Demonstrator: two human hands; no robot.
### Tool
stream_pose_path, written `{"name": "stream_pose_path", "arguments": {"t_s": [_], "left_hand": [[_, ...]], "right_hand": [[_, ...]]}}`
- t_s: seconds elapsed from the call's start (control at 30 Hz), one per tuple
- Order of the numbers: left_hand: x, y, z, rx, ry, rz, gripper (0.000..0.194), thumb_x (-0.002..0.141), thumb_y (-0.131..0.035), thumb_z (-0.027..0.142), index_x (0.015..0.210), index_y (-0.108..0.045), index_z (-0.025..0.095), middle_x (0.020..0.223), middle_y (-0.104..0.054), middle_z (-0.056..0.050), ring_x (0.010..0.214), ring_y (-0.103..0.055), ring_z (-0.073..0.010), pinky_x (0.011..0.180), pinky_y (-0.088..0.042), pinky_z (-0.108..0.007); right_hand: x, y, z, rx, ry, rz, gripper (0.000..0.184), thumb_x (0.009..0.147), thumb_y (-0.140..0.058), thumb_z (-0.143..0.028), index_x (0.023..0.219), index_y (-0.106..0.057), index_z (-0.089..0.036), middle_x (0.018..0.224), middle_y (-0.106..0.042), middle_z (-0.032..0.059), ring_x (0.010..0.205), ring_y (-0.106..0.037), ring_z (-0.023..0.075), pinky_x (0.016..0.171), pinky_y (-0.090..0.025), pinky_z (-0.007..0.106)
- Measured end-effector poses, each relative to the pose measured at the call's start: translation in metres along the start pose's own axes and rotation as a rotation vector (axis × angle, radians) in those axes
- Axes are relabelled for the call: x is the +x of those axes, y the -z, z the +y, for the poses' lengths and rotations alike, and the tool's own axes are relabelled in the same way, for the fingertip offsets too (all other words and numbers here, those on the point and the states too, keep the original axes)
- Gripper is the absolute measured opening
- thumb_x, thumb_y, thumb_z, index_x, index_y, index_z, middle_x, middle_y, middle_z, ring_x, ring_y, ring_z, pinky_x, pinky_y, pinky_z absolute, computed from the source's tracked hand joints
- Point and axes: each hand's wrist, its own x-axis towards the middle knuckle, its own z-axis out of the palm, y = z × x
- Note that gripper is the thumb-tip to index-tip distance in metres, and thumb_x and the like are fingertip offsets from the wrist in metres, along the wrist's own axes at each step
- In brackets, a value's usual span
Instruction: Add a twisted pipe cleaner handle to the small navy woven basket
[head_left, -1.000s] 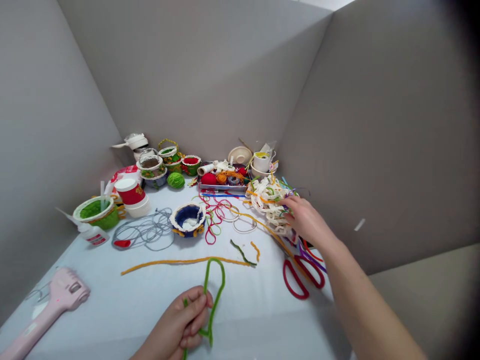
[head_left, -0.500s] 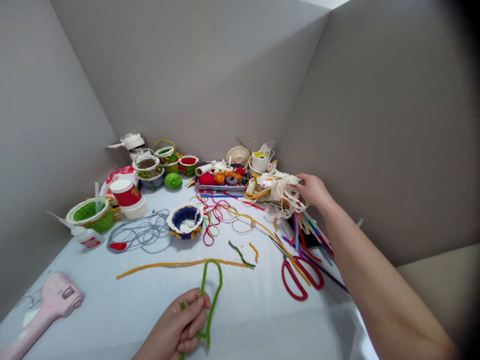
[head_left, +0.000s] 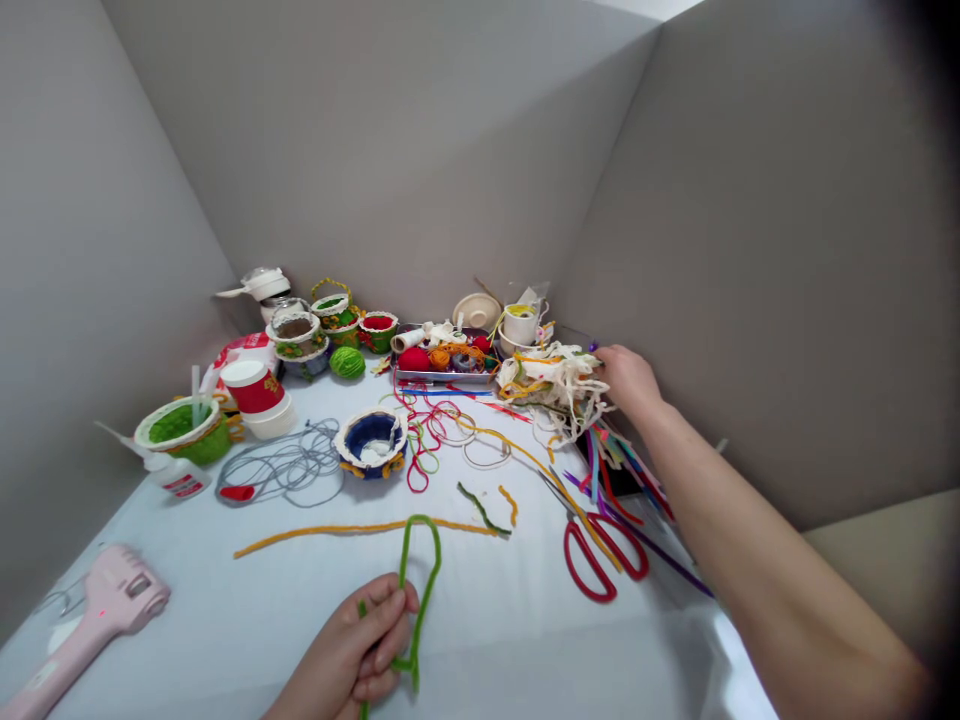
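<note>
left hand (head_left: 377, 635) pinches bent green pipe cleaner (head_left: 426, 598); right hand (head_left: 628, 378) at white lace pile (head_left: 559, 385), fingertips hidden, can't make out grip.

One left hand (head_left: 375, 640), one right hand (head_left: 628, 382); one bent green stem (head_left: 434, 575); one blue basket (head_left: 360, 434), mid-frame; one pair of scissors (head_left: 568, 552); one glue gun (head_left: 112, 598), lower left.

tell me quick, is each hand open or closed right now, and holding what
Left hand: closed, holding a bent green pipe cleaner.
Right hand: at the white lace heap; its grip cannot be told.
</note>
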Motion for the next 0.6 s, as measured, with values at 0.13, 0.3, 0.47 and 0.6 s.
{"name": "stream_pose_path", "arguments": {"t_s": [0.13,0.3,0.47,0.6], "left_hand": [[0.001,0.001,0.0,-0.006,-0.002,0.01,0.032,0.077,-0.069,0.043,0.079,-0.058,0.014,0.048,-0.026,0.01,0.044,-0.005,-0.0018,0.038,-0.006,-0.014],[0.002,0.003,0.0,-0.034,-0.007,0.018,0.031,0.079,-0.066,0.044,0.08,-0.058,0.014,0.048,-0.026,0.009,0.045,-0.005,-0.0028,0.038,-0.007,-0.014],[0.003,0.006,0.0,-0.08,-0.031,0.021,0.031,0.081,-0.064,0.044,0.083,-0.058,0.014,0.051,-0.03,0.008,0.045,-0.006,-0.0026,0.038,-0.009,-0.013],[0.004,0.006,-0.001,-0.097,-0.036,0.014,0.03,0.084,-0.061,0.043,0.084,-0.059,0.014,0.052,-0.031,0.008,0.045,-0.007,-0.0024,0.038,-0.011,-0.013]], "right_hand": [[-0.011,-0.01,-0.004,-0.063,0.025,-0.107,0.024,0.085,-0.049,-0.025,0.093,-0.069,-0.013,0.098,-0.065,0.0166,0.092,-0.059,0.0246,0.073,-0.041,0.029],[-0.013,-0.014,-0.004,-0.069,0.085,-0.271,0.022,0.082,-0.058,-0.025,0.095,-0.07,-0.013,0.095,-0.066,0.0168,0.088,-0.062,0.0247,0.074,-0.044,0.03],[-0.02,0.012,0.006,-0.017,0.173,-0.327,0.045,0.076,-0.066,-0.021,0.121,-0.062,-0.016,0.122,-0.06,0.0139,0.108,-0.058,0.0244,0.091,-0.043,0.028],[-0.043,0.048,-0.008,0.117,0.2,-0.073,0.037,0.082,-0.054,-0.015,0.118,-0.063,-0.017,0.126,-0.058,0.0101,0.111,-0.057,0.0224,0.095,-0.042,0.028]]}}
